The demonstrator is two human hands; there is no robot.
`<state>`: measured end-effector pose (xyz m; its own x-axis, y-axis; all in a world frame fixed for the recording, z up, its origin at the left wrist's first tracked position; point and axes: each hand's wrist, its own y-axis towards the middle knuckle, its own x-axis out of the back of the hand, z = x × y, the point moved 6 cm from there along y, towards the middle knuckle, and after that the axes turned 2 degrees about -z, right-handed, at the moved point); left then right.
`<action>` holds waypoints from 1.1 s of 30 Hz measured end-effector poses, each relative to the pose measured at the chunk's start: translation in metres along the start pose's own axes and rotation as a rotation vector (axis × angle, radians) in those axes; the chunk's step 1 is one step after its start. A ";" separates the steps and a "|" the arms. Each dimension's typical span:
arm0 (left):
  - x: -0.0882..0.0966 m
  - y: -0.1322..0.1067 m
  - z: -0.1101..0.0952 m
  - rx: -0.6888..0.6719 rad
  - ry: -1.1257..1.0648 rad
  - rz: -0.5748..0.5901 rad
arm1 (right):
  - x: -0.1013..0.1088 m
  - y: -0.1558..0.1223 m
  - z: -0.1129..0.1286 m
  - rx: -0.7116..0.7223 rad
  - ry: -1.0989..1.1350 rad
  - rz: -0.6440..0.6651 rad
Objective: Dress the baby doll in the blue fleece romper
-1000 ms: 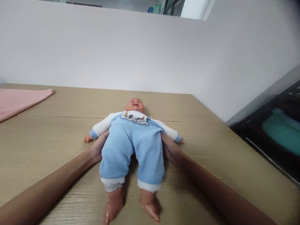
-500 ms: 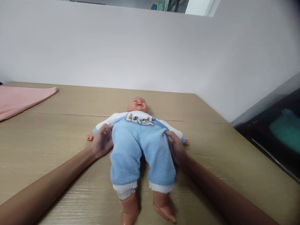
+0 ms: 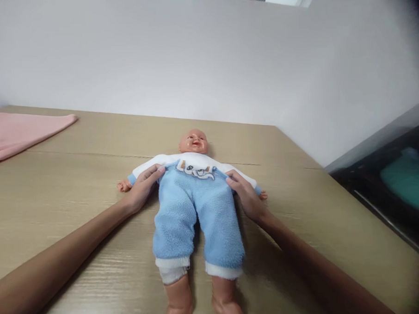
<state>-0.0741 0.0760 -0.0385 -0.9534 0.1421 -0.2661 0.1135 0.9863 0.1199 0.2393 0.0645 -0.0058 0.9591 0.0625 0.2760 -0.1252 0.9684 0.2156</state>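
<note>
Fingers [image 3: 157,169] of the person's left hand [image 3: 141,191] are drawn close together, pinching the upper side edge of blue fleece trousers [image 3: 196,201]. Across from it, the right hand [image 3: 246,195] does the same at the opposite side, thumb and fingertips nearly meeting on the cloth; how much fabric lies inside either pinch is hidden. Those trousers are on a bald baby doll [image 3: 196,141], which lies on its back in the middle of a wooden table [image 3: 93,190], head toward the wall [image 3: 163,62] and bare feet toward the viewer. Its white-sleeved arms spread out to both sides, each just beyond one of the person's hands. An animal-face patch [image 3: 199,171] sits at the front, between the two grips, and the blue edge runs fairly straight from it to each hand. Well apart, at the far left, lies a pink cloth [image 3: 24,130].

To handle this well, both sides would best be drawn with equal, gentle force — a one-sided tug could twist the waist or slide the light-looking doll. Fleece probably stretches, so a firm hold on the edge itself seems wiser than plucking at the pile — and the patch should finish centred.
</note>
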 end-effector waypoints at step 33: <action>0.002 -0.014 -0.015 -0.345 0.225 -0.250 | -0.144 0.134 0.103 0.414 -0.504 0.683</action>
<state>-0.0813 0.0615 -0.0260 -0.9807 -0.1556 -0.1184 -0.1905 0.8968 0.3994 0.0586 0.1602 0.0795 0.4346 0.3795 0.8168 -0.7925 0.5920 0.1465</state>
